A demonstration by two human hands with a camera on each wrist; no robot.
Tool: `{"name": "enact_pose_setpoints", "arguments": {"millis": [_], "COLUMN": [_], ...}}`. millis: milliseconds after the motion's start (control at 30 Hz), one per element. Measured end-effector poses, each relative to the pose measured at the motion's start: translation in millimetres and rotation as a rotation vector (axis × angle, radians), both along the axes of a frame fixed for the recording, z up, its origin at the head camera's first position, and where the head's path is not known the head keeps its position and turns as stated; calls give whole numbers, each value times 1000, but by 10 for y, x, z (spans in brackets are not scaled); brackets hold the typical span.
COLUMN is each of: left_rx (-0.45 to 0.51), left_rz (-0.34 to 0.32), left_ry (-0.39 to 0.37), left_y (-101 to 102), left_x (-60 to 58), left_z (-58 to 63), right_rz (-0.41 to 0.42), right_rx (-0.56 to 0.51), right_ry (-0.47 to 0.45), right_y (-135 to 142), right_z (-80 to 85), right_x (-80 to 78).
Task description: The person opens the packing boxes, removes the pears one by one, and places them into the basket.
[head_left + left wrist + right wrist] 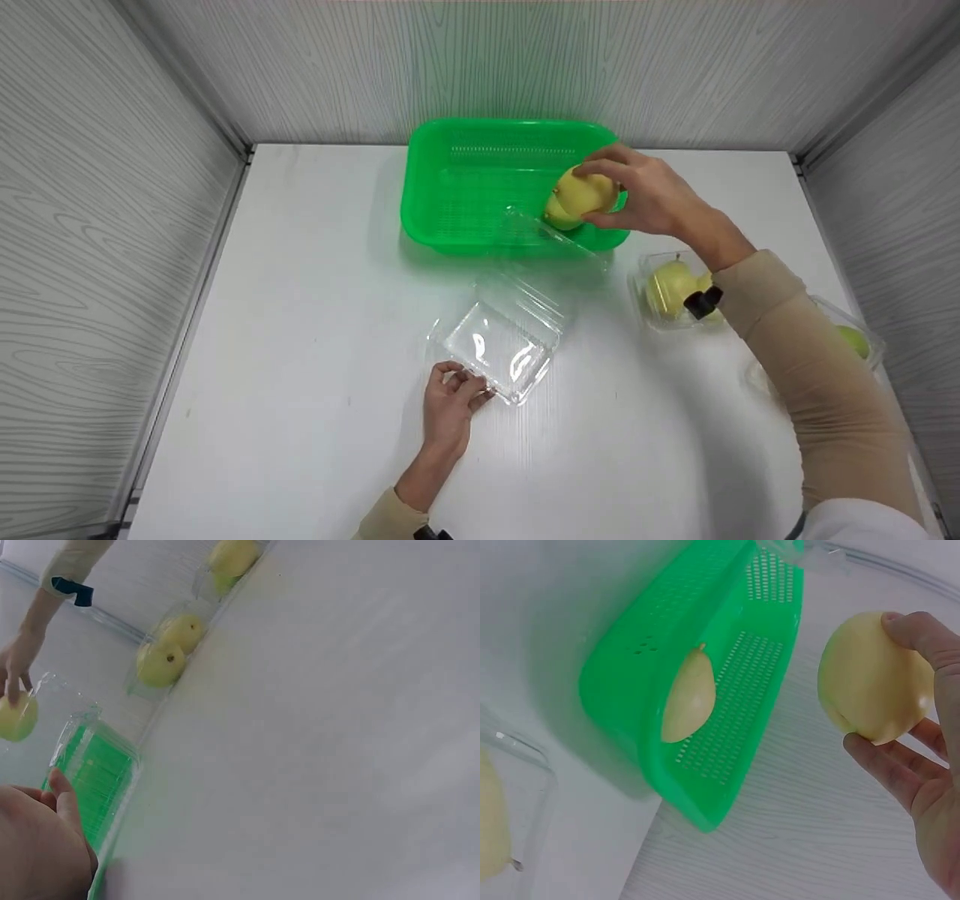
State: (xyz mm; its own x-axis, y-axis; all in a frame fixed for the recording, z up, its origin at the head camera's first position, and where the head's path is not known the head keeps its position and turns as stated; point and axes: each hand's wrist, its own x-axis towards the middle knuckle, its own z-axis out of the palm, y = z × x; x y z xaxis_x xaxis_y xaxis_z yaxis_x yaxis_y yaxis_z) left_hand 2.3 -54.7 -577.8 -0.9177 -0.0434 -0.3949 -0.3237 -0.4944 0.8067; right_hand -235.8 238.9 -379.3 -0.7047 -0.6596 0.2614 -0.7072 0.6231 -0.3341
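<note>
My right hand (649,191) grips a yellow-green pear (589,193) above the right end of a green plastic basket (450,240). Under it, a second pear (691,699) lies inside the basket, as the right wrist view shows. At the front middle, my left hand (450,405) pinches the near corner of a clear plastic clamshell box (495,341). Its hinged lid (551,240) stands raised towards the basket's front, and the box holds nothing. From the left wrist, part of my left hand (56,832) shows at the box's edge.
To the right of the basket stands a clear box with pears (671,289), partly behind my right forearm. Another clear box with green fruit (853,341) sits near the table's right edge, mostly hidden by the sleeve. Grey wood-grain panels (330,67) enclose the white table (300,375).
</note>
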Motion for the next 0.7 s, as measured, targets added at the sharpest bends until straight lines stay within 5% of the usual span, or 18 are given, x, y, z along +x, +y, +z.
{"name": "enact_pose_setpoints", "arguments": {"millis": [700], "left_rx": [7], "left_rz": [25], "left_ry": [0], "left_y": [-2], "left_x": [27], "left_z": [-24], "right_rz": [-127], "right_rx": [128], "right_ry": [-218], "right_y": [0], "right_z": [-682], "right_x": [-209]}}
